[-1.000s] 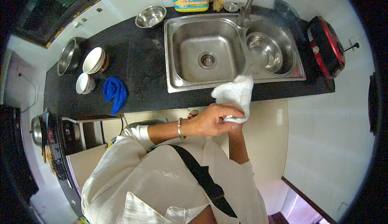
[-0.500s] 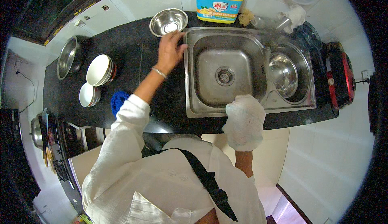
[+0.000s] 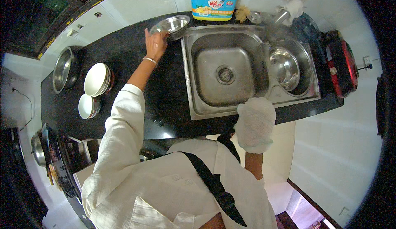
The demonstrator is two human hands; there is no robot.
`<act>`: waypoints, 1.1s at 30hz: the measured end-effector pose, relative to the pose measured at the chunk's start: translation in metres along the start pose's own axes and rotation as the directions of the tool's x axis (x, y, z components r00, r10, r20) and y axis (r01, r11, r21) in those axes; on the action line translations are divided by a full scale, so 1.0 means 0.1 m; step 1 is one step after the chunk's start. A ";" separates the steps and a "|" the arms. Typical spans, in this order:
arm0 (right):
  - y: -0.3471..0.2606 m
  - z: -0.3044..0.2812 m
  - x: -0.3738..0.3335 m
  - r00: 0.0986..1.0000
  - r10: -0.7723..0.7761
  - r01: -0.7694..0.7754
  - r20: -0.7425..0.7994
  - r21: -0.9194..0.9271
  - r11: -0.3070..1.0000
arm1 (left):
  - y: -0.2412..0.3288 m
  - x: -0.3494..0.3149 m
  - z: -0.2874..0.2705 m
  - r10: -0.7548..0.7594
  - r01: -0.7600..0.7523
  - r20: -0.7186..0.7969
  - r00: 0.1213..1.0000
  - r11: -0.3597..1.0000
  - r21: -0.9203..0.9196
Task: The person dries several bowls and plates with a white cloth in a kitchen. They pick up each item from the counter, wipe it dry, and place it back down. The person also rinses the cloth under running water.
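A shiny stainless steel bowl [image 3: 175, 23] is tipped at the back of the counter, just left of the sink. My left hand [image 3: 156, 46] has hold of its near left rim; part of the bowl lies behind the fingers. Over my right hand is a white cloth mitt [image 3: 256, 125] that hides the fingers. This covered hand stays in front of the sink's near edge, low and right of the middle. The large basin [image 3: 206, 64] has a drain at its bottom, and a second metal bowl [image 3: 284, 68] sits in the smaller basin to the right.
White bowls [image 3: 95, 79] stand stacked on the black counter [image 3: 128, 55] at left, with a large steel basin [image 3: 62, 70] behind them. A yellow jug [image 3: 214, 2] is behind the sink. A red and black appliance [image 3: 341, 66] stands at the right end.
My left hand has moved left from the sink's corner to the steel bowl, which has gone from lying level to tilted. The blue cloth is now out of sight by my left sleeve.
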State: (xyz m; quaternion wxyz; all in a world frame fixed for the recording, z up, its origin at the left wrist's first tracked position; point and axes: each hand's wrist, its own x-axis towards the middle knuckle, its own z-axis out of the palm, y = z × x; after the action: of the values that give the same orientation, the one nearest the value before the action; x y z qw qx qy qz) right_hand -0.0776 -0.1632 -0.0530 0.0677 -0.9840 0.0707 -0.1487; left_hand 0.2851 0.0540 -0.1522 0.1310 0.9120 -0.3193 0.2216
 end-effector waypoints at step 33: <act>1.26 0.94 0.98 0.944 -0.030 0.301 -0.329 0.820 0.487 | 3.11 -0.53 -0.69 -0.329 0.289 0.239 0.914 0.113 -0.951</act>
State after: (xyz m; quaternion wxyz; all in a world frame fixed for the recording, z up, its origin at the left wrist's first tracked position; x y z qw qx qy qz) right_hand 0.0281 -0.2920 -0.1340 0.5226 -0.7908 -0.1003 -0.3024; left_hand 0.0264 -0.1289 -0.0883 0.7258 0.6601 -0.1873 -0.0495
